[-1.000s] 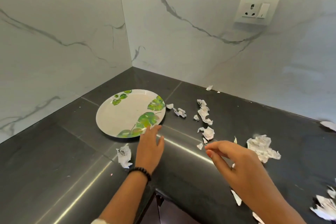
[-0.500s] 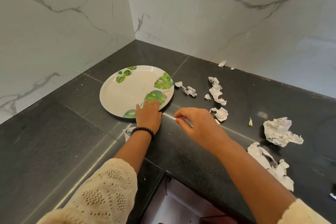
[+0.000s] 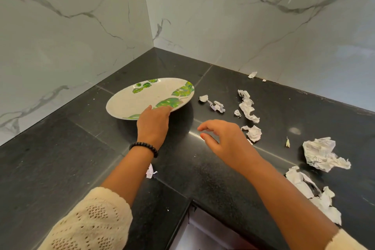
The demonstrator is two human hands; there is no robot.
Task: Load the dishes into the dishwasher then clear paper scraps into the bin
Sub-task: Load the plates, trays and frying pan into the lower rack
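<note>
The plate (image 3: 150,97), left of centre in the frame, is held at its near rim by the left hand (image 3: 154,126), thumb on top, near side lifted off the dark table (image 3: 60,158). Only one edge is pinched, so the plate could be tipped or slip out as it is raised. The right hand (image 3: 225,140) hovers loosely curled over the table, holding nothing. Paper scraps (image 3: 248,107) lie at centre right, where they could be swept off by the passing forearm.
</note>
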